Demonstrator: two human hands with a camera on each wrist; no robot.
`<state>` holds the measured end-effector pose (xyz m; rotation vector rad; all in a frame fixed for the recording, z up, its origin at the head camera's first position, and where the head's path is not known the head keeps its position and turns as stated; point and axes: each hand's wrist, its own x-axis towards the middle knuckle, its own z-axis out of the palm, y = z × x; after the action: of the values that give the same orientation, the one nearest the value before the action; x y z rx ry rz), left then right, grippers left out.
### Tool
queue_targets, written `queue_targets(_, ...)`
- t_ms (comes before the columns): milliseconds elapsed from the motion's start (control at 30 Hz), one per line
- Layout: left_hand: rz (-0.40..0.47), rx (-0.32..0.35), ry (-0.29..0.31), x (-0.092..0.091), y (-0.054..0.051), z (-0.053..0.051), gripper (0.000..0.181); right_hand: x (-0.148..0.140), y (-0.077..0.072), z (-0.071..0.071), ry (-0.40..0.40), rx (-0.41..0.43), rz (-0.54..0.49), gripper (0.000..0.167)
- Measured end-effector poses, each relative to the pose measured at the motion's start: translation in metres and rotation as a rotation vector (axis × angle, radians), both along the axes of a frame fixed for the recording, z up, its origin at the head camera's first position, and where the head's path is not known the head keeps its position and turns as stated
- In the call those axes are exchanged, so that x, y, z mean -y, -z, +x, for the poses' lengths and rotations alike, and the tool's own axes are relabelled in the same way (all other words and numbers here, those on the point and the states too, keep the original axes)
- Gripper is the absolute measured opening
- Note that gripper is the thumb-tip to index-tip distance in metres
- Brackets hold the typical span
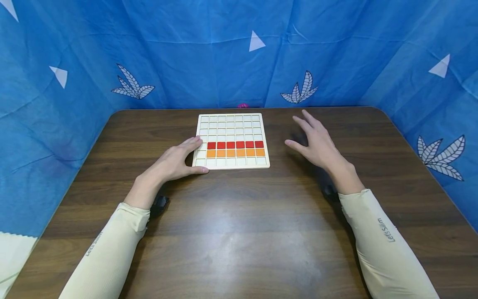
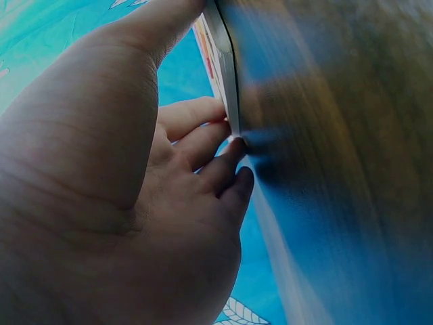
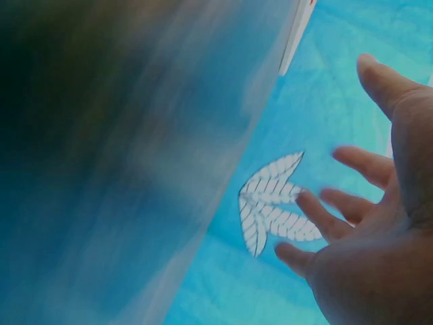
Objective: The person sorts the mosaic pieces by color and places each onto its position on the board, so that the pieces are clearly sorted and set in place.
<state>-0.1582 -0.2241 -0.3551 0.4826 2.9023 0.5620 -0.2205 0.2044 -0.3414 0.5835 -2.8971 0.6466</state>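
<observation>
A pale grid board [image 1: 231,124] lies on the brown table, carrying one row of red square tiles [image 1: 230,145] and, just below it, one of orange square tiles [image 1: 231,153]. My left hand [image 1: 169,163] rests at the board's left side. Its fingertips touch the left edge, while the thumb lies straight along the near-left corner. The left wrist view has the fingers [image 2: 196,142] against the board's thin edge [image 2: 230,88]. To the right of the board, my right hand [image 1: 316,143] hovers apart from it, fingers spread and nothing held; the right wrist view also shows spread fingers [image 3: 365,166].
The wooden table [image 1: 231,232] extends around the board and toward me. Behind and beside it hangs a blue cloth [image 1: 209,54] with white leaf prints. A dark wrist device [image 1: 159,205] sits under my left wrist. Something white [image 1: 15,257] shows at the lower left.
</observation>
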Motion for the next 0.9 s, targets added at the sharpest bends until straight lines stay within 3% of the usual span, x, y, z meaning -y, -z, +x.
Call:
queue_targets(167, -0.002, 0.013, -0.003, 0.001, 0.003, 0.000, 0.104, -0.013, 0.002, 0.000, 0.048, -0.032, 0.057, 0.093)
queue_targets(467, 0.007, 0.007, -0.001, 0.001, 0.003, -0.002, 0.104, -0.018, 0.000, -0.001, 0.070, -0.031, 0.153, 0.095)
queue_targets(900, 0.016, 0.006, -0.002, 0.002, 0.003, -0.001, 0.103, -0.018, 0.000, -0.002, 0.068, -0.021, 0.159, 0.100)
